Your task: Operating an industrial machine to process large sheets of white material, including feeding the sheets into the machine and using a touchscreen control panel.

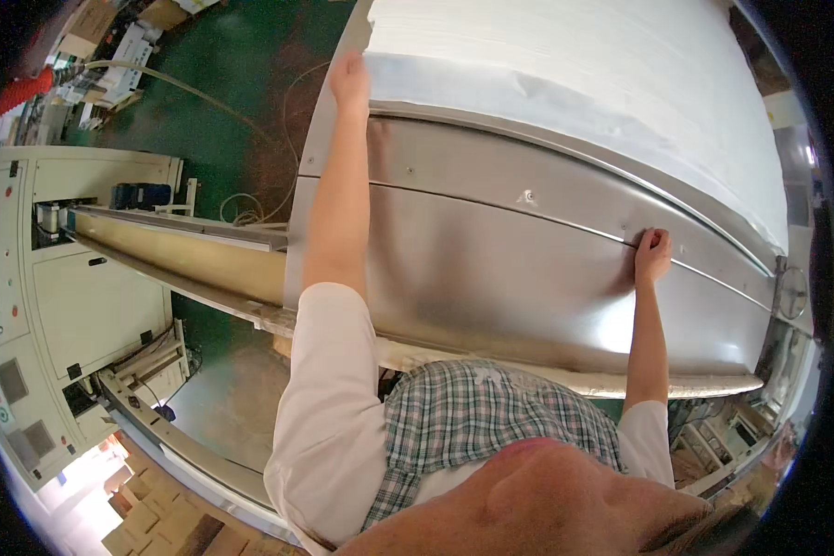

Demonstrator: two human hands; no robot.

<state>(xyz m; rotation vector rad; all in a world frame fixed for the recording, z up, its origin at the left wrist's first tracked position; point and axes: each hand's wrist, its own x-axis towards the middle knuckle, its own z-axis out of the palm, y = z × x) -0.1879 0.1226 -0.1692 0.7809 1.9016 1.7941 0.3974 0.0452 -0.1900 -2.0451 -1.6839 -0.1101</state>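
Observation:
A broad stack of white, paper-like sheets [565, 56] lies at the far side, with a pale grey-white strip [473, 79] along its near edge. My left arm stretches far forward, and my left hand [349, 83] is at the left end of that strip, beside the stack. Its fingers are blurred and partly hidden. Closer to me spreads a smooth metal tabletop [491, 269] crossed by seams. On the right part of it, by a seam, rests my right hand [654, 250] with its fingers curled in. Whatever those fingers may hold cannot be seen.
At left stands a cream machine cabinet [93, 315] with a small screen, joined to the tabletop by a long yellowish trough [185, 255]. A hose [176, 88] hangs over the green floor. Cardboard boxes [157, 519] sit lower left, and a round handwheel [791, 294] is at right.

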